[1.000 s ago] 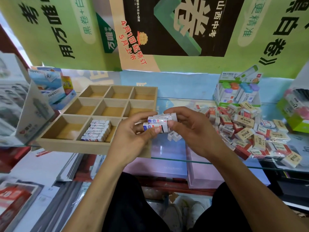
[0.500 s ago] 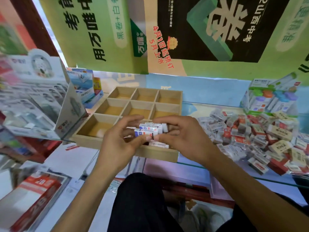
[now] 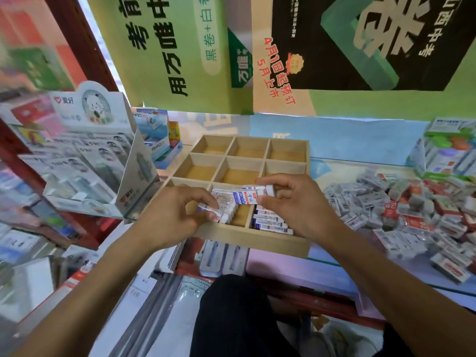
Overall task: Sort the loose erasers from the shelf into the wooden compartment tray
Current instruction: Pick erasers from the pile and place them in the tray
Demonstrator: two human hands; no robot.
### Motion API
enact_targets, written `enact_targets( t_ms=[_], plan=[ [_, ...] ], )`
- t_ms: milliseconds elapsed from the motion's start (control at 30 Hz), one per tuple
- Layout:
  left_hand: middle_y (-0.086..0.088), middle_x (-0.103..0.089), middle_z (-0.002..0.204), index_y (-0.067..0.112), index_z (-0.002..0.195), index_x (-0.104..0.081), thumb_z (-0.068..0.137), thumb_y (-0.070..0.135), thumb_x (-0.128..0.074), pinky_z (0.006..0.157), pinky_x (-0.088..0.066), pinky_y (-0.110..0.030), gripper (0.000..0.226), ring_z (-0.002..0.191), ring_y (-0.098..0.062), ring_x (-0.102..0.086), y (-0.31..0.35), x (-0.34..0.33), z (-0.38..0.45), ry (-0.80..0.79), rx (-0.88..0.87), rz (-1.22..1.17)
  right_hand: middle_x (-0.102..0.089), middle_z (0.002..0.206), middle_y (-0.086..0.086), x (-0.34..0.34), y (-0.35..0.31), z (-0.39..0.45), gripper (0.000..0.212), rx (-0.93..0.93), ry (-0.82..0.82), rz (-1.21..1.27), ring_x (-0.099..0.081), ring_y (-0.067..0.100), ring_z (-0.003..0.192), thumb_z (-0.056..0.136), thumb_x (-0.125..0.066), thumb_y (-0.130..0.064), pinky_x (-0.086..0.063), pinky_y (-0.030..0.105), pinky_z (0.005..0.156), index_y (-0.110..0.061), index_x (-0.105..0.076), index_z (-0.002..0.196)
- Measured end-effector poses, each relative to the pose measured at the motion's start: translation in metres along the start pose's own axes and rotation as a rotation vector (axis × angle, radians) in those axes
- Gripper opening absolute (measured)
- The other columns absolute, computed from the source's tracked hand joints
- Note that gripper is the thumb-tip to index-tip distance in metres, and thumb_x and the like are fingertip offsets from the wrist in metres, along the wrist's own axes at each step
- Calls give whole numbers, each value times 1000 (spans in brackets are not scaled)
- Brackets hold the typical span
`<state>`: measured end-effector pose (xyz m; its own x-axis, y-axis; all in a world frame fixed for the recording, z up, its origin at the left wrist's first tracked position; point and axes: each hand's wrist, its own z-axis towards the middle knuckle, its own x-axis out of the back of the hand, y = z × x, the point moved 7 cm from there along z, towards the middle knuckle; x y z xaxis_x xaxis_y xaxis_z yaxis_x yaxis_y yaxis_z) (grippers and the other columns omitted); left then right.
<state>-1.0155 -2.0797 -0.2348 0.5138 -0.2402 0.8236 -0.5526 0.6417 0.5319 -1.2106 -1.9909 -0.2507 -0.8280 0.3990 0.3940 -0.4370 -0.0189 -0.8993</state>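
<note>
Green and black posters [image 3: 180,47] hang over a glass shelf [image 3: 386,264] in a stationery shop, seen from my one head view, with a wooden compartment tray [image 3: 255,242] sitting at the shelf's front edge as the landmark for everything else.

Over the tray's near row, my left hand [image 3: 170,220] pinches a single eraser [image 3: 210,210] between thumb and fingertips, low against a packed row of erasers [image 3: 226,204] in the middle near compartment, apparently to slot it in on edge so the row stays tight. My right hand [image 3: 293,204] curls round a blue-and-white eraser [image 3: 246,197], with what looks like more behind it, just above the tray's near right compartment, where a second stack [image 3: 270,221] lies flat. I judge it serves as the supply for the left.

Six compartments behind the near row show bare wood. Right of the tray, well apart, the loose pile of erasers [image 3: 401,204] covers the shelf, so most sorting remains. Left of the tray stands a white display box [image 3: 98,150].
</note>
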Motion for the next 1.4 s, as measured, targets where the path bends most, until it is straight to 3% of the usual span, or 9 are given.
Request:
enact_targets(
  t_ms=[133, 367, 500, 633, 767, 933, 1067, 1233, 1400],
  plan=[
    [19, -68, 84, 34, 78, -76, 77, 17, -79, 80, -43, -14, 17, 87, 1, -59, -3, -5, 3, -62, -45, 28, -72, 93, -14, -2, 2, 0, 26, -3, -21, -4, -67, 1, 77, 81, -76, -17, -50, 13, 69, -27, -73, 105],
    [20, -72, 80, 29, 75, -77, 77, 11, -79, 75, -41, -8, 18, 82, -2, -63, -5, -5, 5, 18, 19, -144, -71, 88, -17, -6, 1, 0, 25, -15, -43, 41, -66, -2, 75, 82, -75, -17, -43, 6, 61, -28, -72, 104],
    [19, -71, 84, 30, 71, -75, 76, 8, -78, 81, -45, -12, 22, 88, -1, -64, -6, -8, 5, 7, 11, -93, -72, 88, -15, -10, 1, -1, 25, -24, -61, 56, -67, 0, 77, 82, -75, -17, -51, 12, 66, -30, -72, 103],
    [17, -70, 81, 32, 67, -75, 74, 10, -80, 74, -46, -22, 24, 79, -9, -61, -7, -6, 5, 20, 34, -90, -73, 87, -8, -14, 1, -2, 24, -27, -73, 61, -68, 8, 78, 82, -74, -17, -55, 24, 71, -30, -71, 102],
    [18, -73, 85, 37, 66, -72, 78, -3, -72, 84, -51, -20, 42, 87, -2, -67, 0, -8, 1, 3, -12, -147, -71, 90, -15, -12, -1, -1, 24, -38, -63, 63, -67, 4, 77, 83, -74, -16, -53, 18, 68, -30, -71, 103],
    [15, -72, 83, 27, 76, -72, 80, -4, -70, 76, -47, -12, 31, 83, -3, -65, 8, -5, 0, 3, -40, -65, -70, 90, -15, -11, 0, 0, 25, -47, -75, 56, -67, 4, 79, 83, -74, -16, -51, 15, 66, -30, -71, 102],
    [12, -72, 89, 26, 79, -70, 84, -9, -62, 86, -52, -22, 36, 94, -5, -68, 7, -9, -2, -82, -32, -126, -71, 87, -11, -14, -1, -1, 25, -38, -76, 30, -67, 7, 76, 82, -74, -14, -53, 20, 66, -32, -71, 99],
    [18, -67, 82, 30, 80, -70, 70, 5, -51, 75, -43, -5, 33, 91, -2, -58, 20, -9, -4, -74, -181, 108, -70, 91, -12, -18, -3, -2, 25, -24, -85, 4, -65, 0, 78, 83, -73, -15, -46, 8, 59, -31, -71, 101],
    [22, -68, 90, 28, 88, -71, 85, 7, -65, 70, -49, -16, 23, 86, -7, -63, 4, 6, -9, 82, -43, -81, -70, 89, -11, -25, -6, -3, 24, -22, -93, 32, -67, 5, 82, 81, -76, -14, -54, 19, 68, -30, -71, 98]
  ],
)
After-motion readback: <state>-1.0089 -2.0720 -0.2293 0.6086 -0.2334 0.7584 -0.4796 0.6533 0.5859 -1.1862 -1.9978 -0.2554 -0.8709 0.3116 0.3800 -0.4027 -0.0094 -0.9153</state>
